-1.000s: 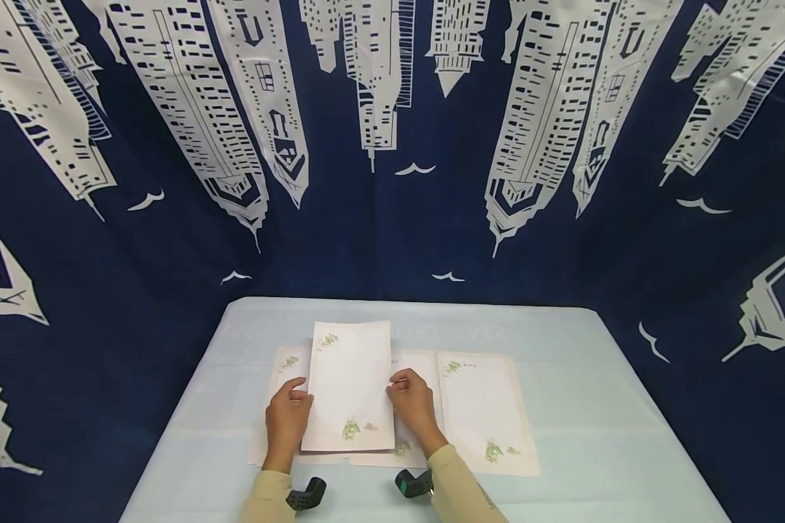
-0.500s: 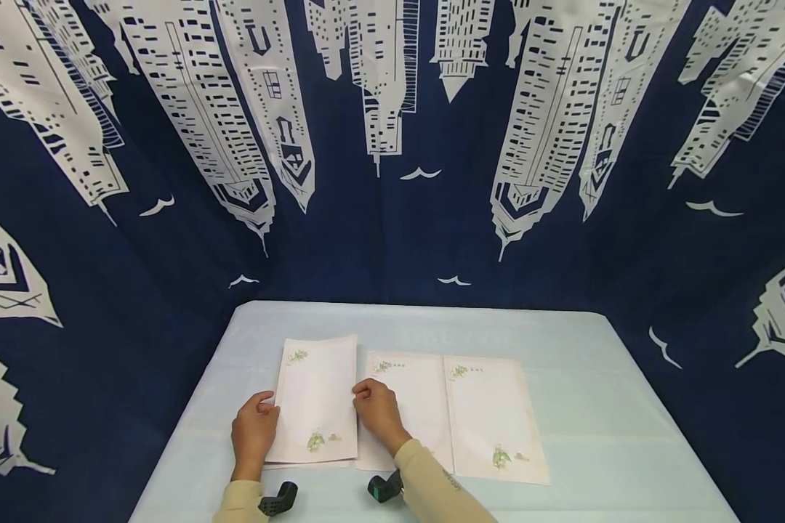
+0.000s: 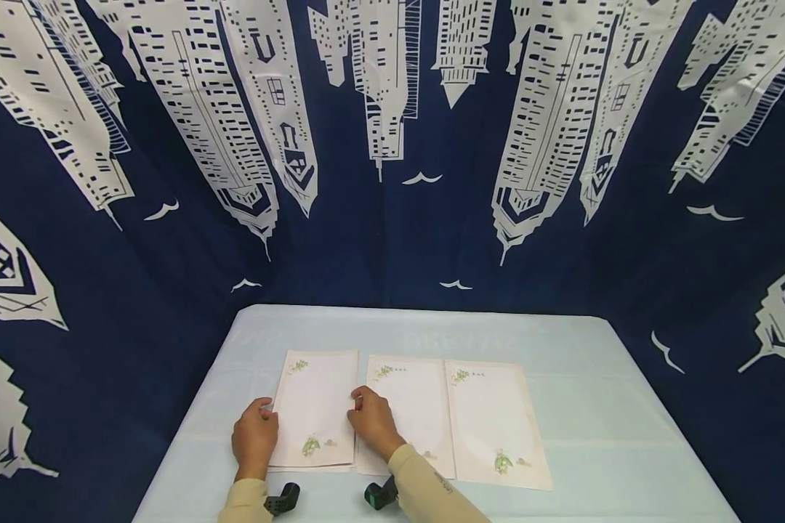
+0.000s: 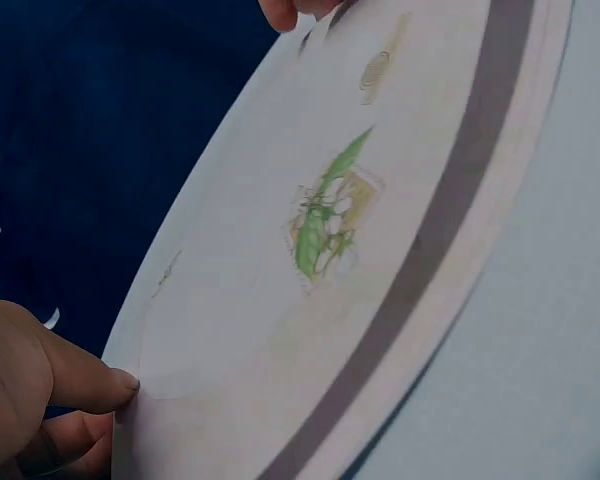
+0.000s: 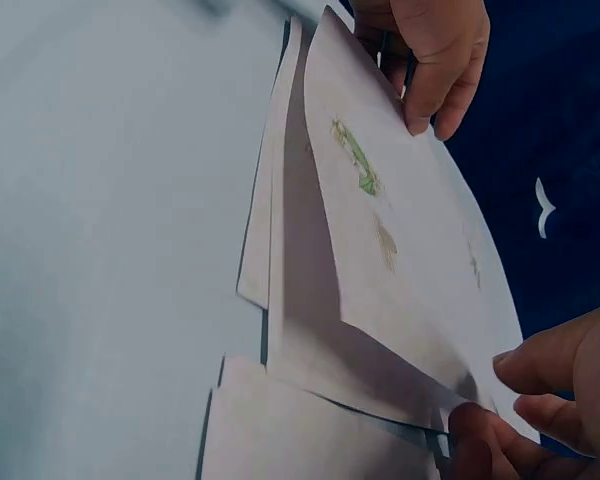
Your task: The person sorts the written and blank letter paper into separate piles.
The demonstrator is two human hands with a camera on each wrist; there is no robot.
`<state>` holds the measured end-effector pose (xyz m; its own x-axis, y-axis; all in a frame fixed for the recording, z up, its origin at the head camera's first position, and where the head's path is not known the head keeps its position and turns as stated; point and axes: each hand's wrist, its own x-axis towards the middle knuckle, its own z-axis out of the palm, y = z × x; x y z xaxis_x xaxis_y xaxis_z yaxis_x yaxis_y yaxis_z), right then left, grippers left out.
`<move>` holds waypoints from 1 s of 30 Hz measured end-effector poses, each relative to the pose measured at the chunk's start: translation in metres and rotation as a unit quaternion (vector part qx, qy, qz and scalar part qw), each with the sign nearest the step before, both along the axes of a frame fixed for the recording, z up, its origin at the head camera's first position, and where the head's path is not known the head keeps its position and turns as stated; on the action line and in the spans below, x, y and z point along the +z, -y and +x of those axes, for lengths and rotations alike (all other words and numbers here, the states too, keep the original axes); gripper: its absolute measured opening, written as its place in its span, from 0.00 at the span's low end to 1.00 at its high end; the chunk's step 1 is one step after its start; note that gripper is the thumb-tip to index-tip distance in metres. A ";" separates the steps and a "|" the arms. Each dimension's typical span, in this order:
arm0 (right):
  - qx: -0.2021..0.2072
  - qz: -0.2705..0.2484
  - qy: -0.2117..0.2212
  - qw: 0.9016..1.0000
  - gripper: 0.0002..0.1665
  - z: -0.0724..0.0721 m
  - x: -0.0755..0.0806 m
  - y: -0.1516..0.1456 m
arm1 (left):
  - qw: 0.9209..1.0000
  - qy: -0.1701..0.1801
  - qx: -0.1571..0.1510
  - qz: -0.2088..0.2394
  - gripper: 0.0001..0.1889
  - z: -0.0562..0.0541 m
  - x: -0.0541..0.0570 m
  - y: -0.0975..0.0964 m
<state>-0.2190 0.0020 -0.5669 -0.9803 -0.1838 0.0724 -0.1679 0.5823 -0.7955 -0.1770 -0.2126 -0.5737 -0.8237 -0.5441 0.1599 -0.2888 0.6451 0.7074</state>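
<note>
A pale sheet of paper (image 3: 317, 407) printed with green leafy sprigs lies nearly flat over another sheet at the left of the row. My left hand (image 3: 255, 439) pinches its left edge; in the left wrist view the thumb (image 4: 120, 388) is on top with fingers behind the edge. The right hand (image 3: 374, 423) pinches the opposite edge, thumb above and fingers below in the right wrist view. There, the held sheet (image 5: 380, 230) bends up from the paper underneath (image 5: 305, 300), leaving a shadowed gap along its near edge.
Two matching sheets lie to the right: a middle sheet (image 3: 408, 407), partly under my right forearm, and a right sheet (image 3: 497, 421). All rest on a pale blue tabletop (image 3: 595, 421). Behind hangs a navy cloth (image 3: 379, 240) with white buildings and birds.
Both hands have carried the held sheet left from over the gap between sheets and lowered it onto the left-hand paper. The middle sheet is now more exposed.
</note>
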 end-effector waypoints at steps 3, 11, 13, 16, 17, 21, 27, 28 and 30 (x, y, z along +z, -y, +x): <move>0.000 0.018 -0.006 1.000 0.13 0.002 0.001 -0.006 | 1.000 0.011 -0.001 -0.007 0.15 0.000 -0.001 -0.002; -0.020 0.003 -0.020 1.000 0.11 0.010 0.006 -0.044 | 1.000 0.017 -0.026 0.005 0.16 -0.003 0.004 -0.013; -0.032 0.002 -0.022 0.999 0.11 0.010 0.005 -0.058 | 0.999 0.006 -0.045 0.016 0.15 -0.004 0.005 -0.020; -0.055 0.004 -0.020 0.998 0.12 0.010 0.004 -0.077 | 0.997 -0.007 -0.079 0.025 0.15 -0.005 0.006 -0.033; -0.064 0.003 -0.018 0.998 0.13 0.010 0.004 -0.083 | 0.995 -0.009 -0.092 0.029 0.15 -0.006 0.005 -0.038; -0.096 0.010 -0.004 0.995 0.14 0.013 0.003 -0.107 | 0.990 -0.014 -0.128 0.052 0.14 -0.004 0.004 -0.055; -0.142 0.031 0.004 0.989 0.16 0.021 0.003 -0.137 | 0.983 -0.010 -0.166 0.077 0.15 0.000 0.003 -0.082; -0.150 0.036 0.006 0.988 0.16 0.022 0.003 -0.141 | 0.981 -0.008 -0.174 0.079 0.15 0.000 0.004 -0.087; -0.163 0.044 0.011 0.986 0.16 0.023 0.002 -0.147 | 0.978 -0.006 -0.191 0.085 0.16 0.000 0.005 -0.096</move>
<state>-0.1956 0.1489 -0.5646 -0.9896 0.1360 0.0475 0.0565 0.6693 -0.7408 -0.1774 -0.1169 -0.5690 -0.9704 -0.2169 0.1060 -0.0400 0.5776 0.8154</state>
